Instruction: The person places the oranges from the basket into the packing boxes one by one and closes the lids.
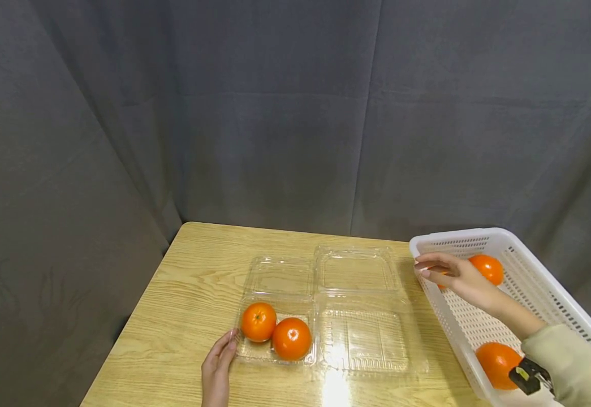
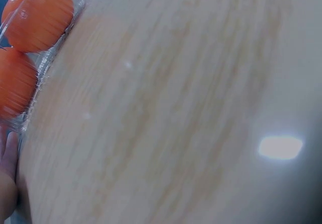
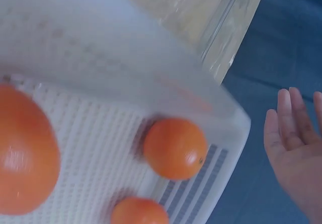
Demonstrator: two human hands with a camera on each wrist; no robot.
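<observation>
My left hand (image 1: 217, 367) touches the left side of a clear plastic clamshell box (image 1: 305, 353), its fingers against the wall. Two oranges (image 1: 292, 338) sit side by side in that box. The same pair of oranges (image 2: 40, 17) shows through the plastic in the left wrist view. Over the far left corner of a white plastic basket (image 1: 460, 339) hovers my right hand (image 1: 458, 280), fingers extended and holding nothing. Below it one orange (image 3: 175, 148) lies in the basket, mostly hidden by the hand in the head view. Another orange (image 1: 486, 269) lies beside it; a third orange (image 1: 499, 364) is nearer.
A second, larger clear clamshell box (image 1: 363, 339) stands right of the first, between it and the basket. Both lids are folded back; the larger lid (image 1: 358, 271) lies flat on the wooden table (image 1: 173, 316). Grey curtain (image 1: 275, 141) hangs behind the table.
</observation>
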